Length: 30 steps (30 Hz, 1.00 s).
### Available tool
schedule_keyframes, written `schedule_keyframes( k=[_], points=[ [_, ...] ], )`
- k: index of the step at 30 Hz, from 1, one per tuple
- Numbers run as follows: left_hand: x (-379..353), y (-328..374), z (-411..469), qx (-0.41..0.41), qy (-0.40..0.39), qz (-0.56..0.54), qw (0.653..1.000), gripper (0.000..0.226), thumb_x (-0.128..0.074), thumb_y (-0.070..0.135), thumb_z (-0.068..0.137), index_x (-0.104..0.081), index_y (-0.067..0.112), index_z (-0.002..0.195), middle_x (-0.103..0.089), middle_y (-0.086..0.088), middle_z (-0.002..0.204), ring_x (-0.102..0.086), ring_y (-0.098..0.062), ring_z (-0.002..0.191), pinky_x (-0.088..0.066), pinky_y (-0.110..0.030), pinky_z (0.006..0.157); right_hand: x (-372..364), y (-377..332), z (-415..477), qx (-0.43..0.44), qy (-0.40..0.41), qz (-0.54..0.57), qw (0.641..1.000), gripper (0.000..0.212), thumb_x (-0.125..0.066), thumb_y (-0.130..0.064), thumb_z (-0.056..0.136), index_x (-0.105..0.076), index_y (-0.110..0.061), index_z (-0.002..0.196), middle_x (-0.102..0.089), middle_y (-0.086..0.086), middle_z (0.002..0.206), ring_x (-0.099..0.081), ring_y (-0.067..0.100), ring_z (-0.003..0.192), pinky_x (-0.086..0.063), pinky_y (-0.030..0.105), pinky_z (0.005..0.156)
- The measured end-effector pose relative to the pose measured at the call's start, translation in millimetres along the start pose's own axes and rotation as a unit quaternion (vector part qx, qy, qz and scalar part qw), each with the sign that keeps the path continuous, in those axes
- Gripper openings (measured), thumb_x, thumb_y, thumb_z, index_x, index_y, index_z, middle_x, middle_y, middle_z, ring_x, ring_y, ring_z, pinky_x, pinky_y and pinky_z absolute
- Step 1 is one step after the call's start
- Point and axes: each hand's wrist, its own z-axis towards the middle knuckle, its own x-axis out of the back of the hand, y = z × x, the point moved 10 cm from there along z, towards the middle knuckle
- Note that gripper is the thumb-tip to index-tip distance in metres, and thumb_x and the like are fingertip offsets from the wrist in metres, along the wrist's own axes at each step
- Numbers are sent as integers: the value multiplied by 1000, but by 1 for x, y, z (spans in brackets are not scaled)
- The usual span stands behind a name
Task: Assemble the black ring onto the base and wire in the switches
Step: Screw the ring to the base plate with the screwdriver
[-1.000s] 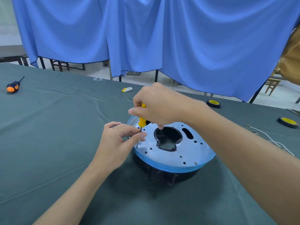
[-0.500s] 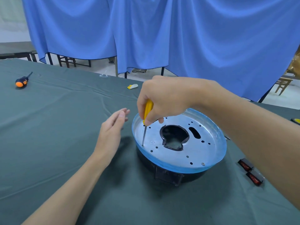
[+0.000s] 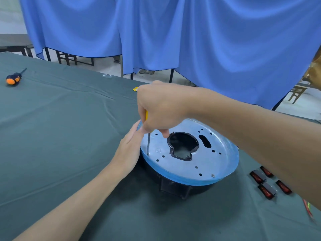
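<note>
Head view: blue-rimmed silver base (image 3: 182,166) atop black ring (image 3: 196,187).

the base (image 3: 189,164) is dull silver with a bright blue rim, over the black ring (image 3: 173,187). the screwdriver (image 3: 148,143) on it has a yellow handle; a second screwdriver (image 3: 13,78) by the left edge of the table (image 3: 60,127) is orange and black. the switches (image 3: 258,176) near the right edge are black with red rockers.

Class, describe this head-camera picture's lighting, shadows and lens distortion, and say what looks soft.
Head view: even, diffuse light; a faint shadow on the green cloth around the black ring; wide-angle stretch enlarges the right forearm; the orange screwdriver far left looks soft.
</note>
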Motion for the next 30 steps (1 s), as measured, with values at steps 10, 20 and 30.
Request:
schedule_keyframes(
  k=[10, 20, 30],
  points=[
    [7, -2, -3, -6, 30, -3, 1000, 42, -34, 64, 70, -57, 33, 87, -58, 25, 74, -49, 11, 73, -37, -23, 76, -1, -15, 8, -9, -22, -19, 1000, 32, -53, -17, 86, -49, -13, 54, -63, 1, 44, -68, 24, 63, -35, 12, 35],
    [5, 10, -1, -42, 5, -35, 999, 27, -45, 38, 93, -66, 42, 109, -72, 17, 104, -64, -9, 104, -46, -34, 91, 5, 1, 3, 63, -26, -134, 989, 35, -61, -45, 87, -60, -20, 61, -55, -6, 50, -46, 12, 51, -36, 20, 42],
    [4, 13, 19, -30, 7, -62, 998, 23, -48, 30, 98, -65, 34, 84, -71, 11, 92, -64, -5, 86, -47, -25, 78, 8, 0, 0, 157, 54, -141, 976, 8, -69, -21, 78, -72, -17, 84, -66, 8, 70, -45, 0, 50, -38, 13, 46]
  ],
)
